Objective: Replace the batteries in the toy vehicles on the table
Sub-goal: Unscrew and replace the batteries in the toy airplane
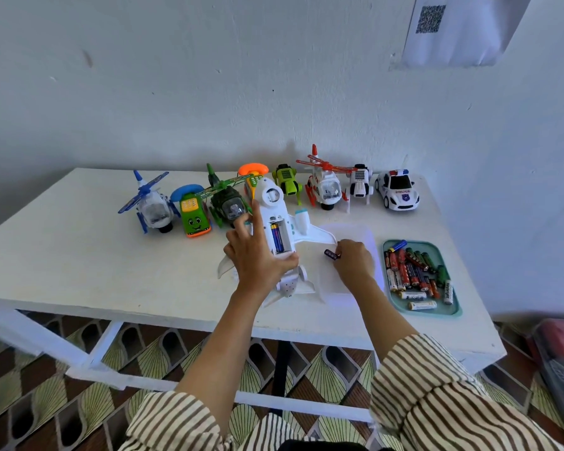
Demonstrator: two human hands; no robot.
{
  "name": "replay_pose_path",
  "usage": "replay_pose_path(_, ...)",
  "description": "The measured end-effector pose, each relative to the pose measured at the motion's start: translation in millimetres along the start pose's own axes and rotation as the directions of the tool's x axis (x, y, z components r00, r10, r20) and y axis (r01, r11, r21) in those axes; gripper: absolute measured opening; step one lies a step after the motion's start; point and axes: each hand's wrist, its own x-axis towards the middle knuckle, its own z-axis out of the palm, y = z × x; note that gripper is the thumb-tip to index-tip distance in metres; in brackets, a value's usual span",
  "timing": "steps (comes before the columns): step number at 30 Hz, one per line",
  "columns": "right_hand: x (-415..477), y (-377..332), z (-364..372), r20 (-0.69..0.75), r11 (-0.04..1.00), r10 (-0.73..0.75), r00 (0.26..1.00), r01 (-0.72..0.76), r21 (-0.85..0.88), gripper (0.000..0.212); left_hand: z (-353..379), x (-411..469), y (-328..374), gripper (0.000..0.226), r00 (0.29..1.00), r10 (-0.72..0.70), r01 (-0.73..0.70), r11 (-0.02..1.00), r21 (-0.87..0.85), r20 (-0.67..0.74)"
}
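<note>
- White plastic toy airplane [275,219] lies belly-up on the white painted table [79,255], battery bay open.
- One blue-and-yellow battery [276,237] is seated in the bay; the slot beside it looks empty.
- Left hand [258,258]: fingers curled round the fuselage, pinning it down.
- Right hand [355,260], just right of the airplane's wing: fingertips pinch a small dark cylindrical battery [331,254].
- Risk: polarity. The bay markings can't be read from here, so a reversed cell is easy.
- Risk: the fuselage back is rounded, so a loose left grip would probably let it rock as the cell is pressed in.
- Risk: a light pinch on a round cell; if it slips it could roll off the near edge.
- Risk: the teal plastic tray [455,312], well right of the airplane, holds mixed loose cells; I can't tell used from fresh.
- Behind the airplane: a row of toy helicopters, cars and a white police car [398,190] along the wall.
- Room: scuffed pale wall, a paper sheet with QR code [453,27] upper right, and patterned brown-and-green floor [46,402] below.
</note>
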Motion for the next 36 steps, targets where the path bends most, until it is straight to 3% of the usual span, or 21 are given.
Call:
replay_pose_path(5,1.6,4.9,-17.3,-0.164,0.967,0.077,0.983,-0.033,0.253,0.013,1.1,0.9,0.3,0.118,1.000,0.011,-0.011,1.000,-0.006,0.014)
replay_pose_path(13,-10.9,-8.1,-66.9,-0.385,0.788,0.013,0.923,0.228,0.572,0.011,2.7,6.0,-0.1,0.119,1.000,-0.020,0.020,1.000,-0.001,0.024)
replay_pose_path(16,-17.6,-19.4,-73.0,-0.291,0.591,-0.031,0.956,0.252,0.766,0.009,3.5,7.9,0.5,0.119,0.999,-0.027,0.027,1.000,0.002,0.037)
replay_pose_path(19,-26.5,-35.5,-73.6,-0.197,0.458,-0.210,0.958,0.275,0.846,0.012,3.3,8.4,1.6,0.118,0.999,-0.028,0.027,1.000,0.012,0.043)
replay_pose_path(23,-33.8,-53.7,-59.2,-0.121,0.528,-0.390,0.913,0.329,0.783,0.011,4.0,10.3,4.0,0.117,0.998,-0.042,0.040,0.998,0.044,0.053)
replay_pose_path(26,-31.1,-59.4,-41.2,-0.183,0.633,-0.499,0.847,0.500,0.591,0.010,4.9,10.6,3.9,0.116,0.998,-0.042,0.041,0.998,0.047,0.038)
replay_pose_path(30,-29.4,-63.1,-23.8,-0.244,0.646,-0.604,0.759,0.646,0.407,0.011,6.0,11.2,4.0,0.110,0.999,-0.035,0.035,0.999,0.034,0.018)
replay_pose_path(33,-27.0,-66.6,-19.1,-0.343,0.728,-0.606,0.718,0.674,0.125,0.041,7.0,9.6,4.0,0.110,1.000,-0.009,0.009,1.000,0.030,0.016)
replay_pose_path(35,-21.7,-65.9,-21.1,-0.281,0.799,-0.555,0.783,0.595,0.081,0.073,7.5,8.9,3.7,0.110,1.000,0.000,0.000,1.000,0.016,0.011)
replay_pose_path(36,-19.5,-65.6,-22.2,-0.215,0.811,-0.535,0.817,0.568,0.140,0.085,7.3,8.8,3.7,0.108,1.000,-0.001,0.000,1.000,0.010,0.009)
